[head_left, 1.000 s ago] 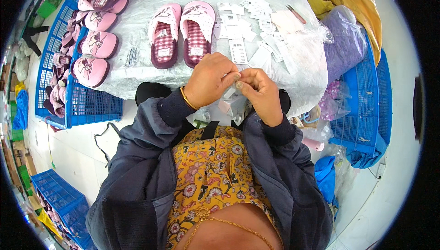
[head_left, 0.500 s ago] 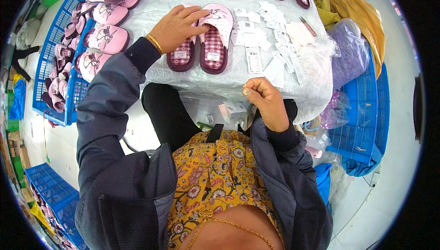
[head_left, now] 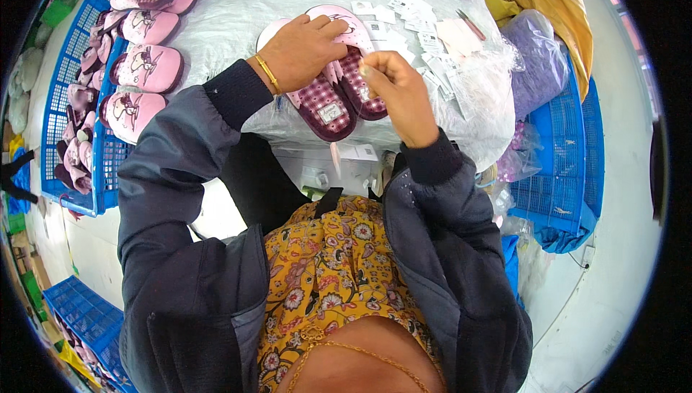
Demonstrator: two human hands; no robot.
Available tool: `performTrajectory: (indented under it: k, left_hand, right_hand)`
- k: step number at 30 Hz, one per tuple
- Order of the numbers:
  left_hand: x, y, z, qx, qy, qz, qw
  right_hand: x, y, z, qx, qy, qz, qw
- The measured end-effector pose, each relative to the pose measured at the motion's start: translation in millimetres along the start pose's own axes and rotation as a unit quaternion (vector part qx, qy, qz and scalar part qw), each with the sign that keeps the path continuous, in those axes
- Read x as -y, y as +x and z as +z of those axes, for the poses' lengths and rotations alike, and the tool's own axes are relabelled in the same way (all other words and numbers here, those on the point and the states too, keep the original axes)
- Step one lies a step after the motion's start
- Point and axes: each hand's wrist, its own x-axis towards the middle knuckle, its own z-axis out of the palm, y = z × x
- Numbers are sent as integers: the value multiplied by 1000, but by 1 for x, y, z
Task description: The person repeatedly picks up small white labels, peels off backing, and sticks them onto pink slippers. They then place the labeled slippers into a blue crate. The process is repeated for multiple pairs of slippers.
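Note:
Two pink slippers with dark plum soles and checked insoles lie at the table's near edge, turned askew with their toes away from me. My left hand (head_left: 303,53) is closed over the pink upper of the right slipper (head_left: 358,41), fingertips at its opening. The left slipper (head_left: 328,108) lies partly under that hand, its heel pointing at me. Beside the right slipper's opening, my right hand (head_left: 400,94) pinches thumb and forefinger together. Whatever is between them is too small to make out. A narrow pale pink strip (head_left: 335,159) shows just below the left slipper's heel.
White paper tags (head_left: 414,15) lie scattered right of the slippers, near small red-handled snips (head_left: 472,25). More pink slippers (head_left: 148,69) line the table's left side. Blue crates (head_left: 108,155) stand left and right. A purple plastic-wrapped bundle (head_left: 537,61) bulges at the right.
My left hand has moved right and closed on the right slipper's upper. The slippers have turned askew and come nearer me. My right hand has risen to the slipper's opening.

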Motion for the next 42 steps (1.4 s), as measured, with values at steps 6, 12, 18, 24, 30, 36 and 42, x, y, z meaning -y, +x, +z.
performTrajectory:
  k: [6,12,18,24,30,36,42]
  left_hand:
    - [3,2,0,34,-53,-5,998]
    - [-6,6,20,1,-104,-116,988]
    - [0,4,29,12,-156,-138,978]
    - [8,4,39,6,-206,-118,971]
    - [6,1,42,-3,-211,-127,969]
    - [6,0,38,16,-220,-123,968]
    - [7,0,46,-18,-211,-117,970]
  right_hand:
    - [-41,20,6,-36,-1,40,999]
    - [-52,22,3,-52,-116,-1,992]
    - [-44,23,1,-21,-158,8,987]
    - [-39,27,0,5,-188,27,982]
    - [-42,32,-3,42,-180,50,981]
    - [-41,34,-4,41,-164,64,984]
    - [-44,35,-4,39,-148,64,986]
